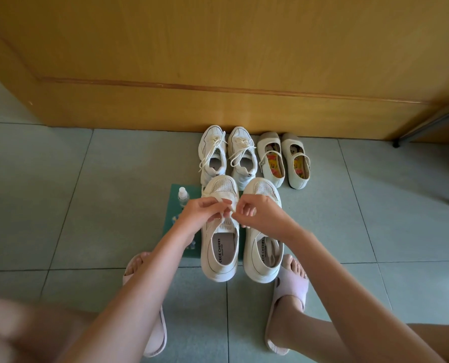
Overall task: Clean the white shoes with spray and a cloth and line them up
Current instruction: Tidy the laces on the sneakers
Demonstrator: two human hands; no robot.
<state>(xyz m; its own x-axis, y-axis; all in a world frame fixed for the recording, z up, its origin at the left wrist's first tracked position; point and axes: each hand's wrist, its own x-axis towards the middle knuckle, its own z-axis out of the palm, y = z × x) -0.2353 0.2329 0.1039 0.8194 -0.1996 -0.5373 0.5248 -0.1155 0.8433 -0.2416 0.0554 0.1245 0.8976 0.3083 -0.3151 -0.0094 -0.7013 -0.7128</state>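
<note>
One big wooden door fills the top of the view. Below it is a floor of pale grey-green tiles. A person crouches here, and both bare arms reach forward over the knees. The feet are in pink slippers, one on each side.

A dark green mat lies flat on the floor. Two white shoes with net toes stand side by side, toes toward the door, partly on the mat. The left shoe and the right shoe are just beside each other. Past them, against the door, stand white sneakers with laces. Next to those are cream flats with straps. These two pairs make a row.

A small clear bottle with a white cap stands on the mat, just left of the left shoe.

The left hand and the right hand are close together above the left shoe, over its front part. Both have curled fingers. Each one pinches an end of a thin white strip at the top of that shoe. It may be a lace, but I cannot tell. The right shoe sits under the right wrist, and nothing touches it.
</note>
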